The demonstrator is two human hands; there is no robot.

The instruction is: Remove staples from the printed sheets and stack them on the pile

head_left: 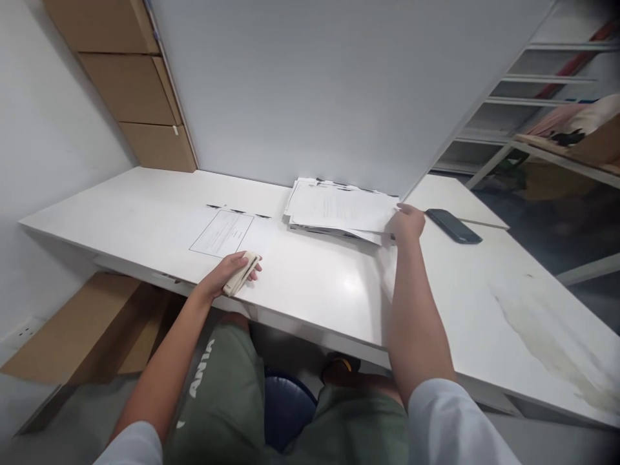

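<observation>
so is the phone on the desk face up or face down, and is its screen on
Cannot tell which face is up. The phone lies flat on the desk, its visible side uniformly dark, so nothing lit shows.

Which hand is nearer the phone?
Right. The right hand rests at the paper stack's edge, just left of the phone. The left hand holds a small beige object far across the desk.

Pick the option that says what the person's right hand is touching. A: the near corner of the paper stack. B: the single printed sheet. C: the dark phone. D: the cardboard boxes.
A: the right hand rests on the near corner of the paper stack, while the phone lies apart to its right.
</observation>
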